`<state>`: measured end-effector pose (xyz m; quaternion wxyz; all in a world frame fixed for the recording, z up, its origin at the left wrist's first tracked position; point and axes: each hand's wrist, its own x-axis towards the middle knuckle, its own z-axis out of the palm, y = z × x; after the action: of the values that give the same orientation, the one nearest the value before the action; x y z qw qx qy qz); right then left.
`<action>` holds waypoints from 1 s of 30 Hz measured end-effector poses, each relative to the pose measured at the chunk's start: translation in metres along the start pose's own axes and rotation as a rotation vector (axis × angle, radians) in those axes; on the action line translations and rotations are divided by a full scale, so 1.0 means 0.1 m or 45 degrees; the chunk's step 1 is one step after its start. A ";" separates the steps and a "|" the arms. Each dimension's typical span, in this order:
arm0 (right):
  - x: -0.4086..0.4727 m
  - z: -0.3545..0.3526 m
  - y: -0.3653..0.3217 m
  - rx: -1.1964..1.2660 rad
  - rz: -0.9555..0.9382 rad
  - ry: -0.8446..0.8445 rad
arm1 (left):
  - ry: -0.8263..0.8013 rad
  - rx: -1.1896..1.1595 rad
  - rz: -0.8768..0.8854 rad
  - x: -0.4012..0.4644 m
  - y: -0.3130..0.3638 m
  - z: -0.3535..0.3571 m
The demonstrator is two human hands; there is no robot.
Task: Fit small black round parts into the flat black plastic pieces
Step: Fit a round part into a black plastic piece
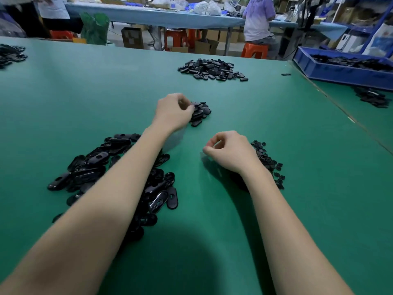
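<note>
A heap of flat black plastic pieces (110, 165) with oval holes lies at the near left, partly under my left forearm. Small black round parts (269, 160) are scattered at the right, just behind my right wrist. My left hand (173, 111) reaches to a small pile of black pieces (201, 112) in the middle, and its curled fingers pinch a flat piece at the pile's left edge; the hand is blurred. My right hand (229, 152) rests on the green mat, left of the round parts. Its fingers are curled, thumb near forefinger, and nothing shows between them.
A larger pile of black pieces (212, 69) lies farther back on the green table (106, 81), and another (10, 54) sits at the far left. A blue bin (340, 70) of black parts stands at the right. A seated person (258, 20) works at a back table.
</note>
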<state>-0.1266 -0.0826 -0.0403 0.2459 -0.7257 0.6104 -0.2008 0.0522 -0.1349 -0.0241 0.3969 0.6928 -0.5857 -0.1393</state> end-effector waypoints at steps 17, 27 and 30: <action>-0.02 0.15 -0.09 -0.140 -0.394 -0.002 | -0.398 -0.310 -0.010 -0.58 -0.14 -0.26; 0.00 -0.30 0.18 0.290 -0.150 -0.053 | -0.664 -0.336 0.156 -0.72 -0.02 -0.21; -0.01 -0.35 0.19 0.169 -0.120 -0.040 | -0.614 -0.343 0.122 -0.72 -0.02 -0.18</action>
<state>-0.1626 -0.0880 -0.0240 0.2932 -0.7388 0.5570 -0.2408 0.0456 -0.0613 -0.0332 0.3408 0.5522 -0.6714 -0.3581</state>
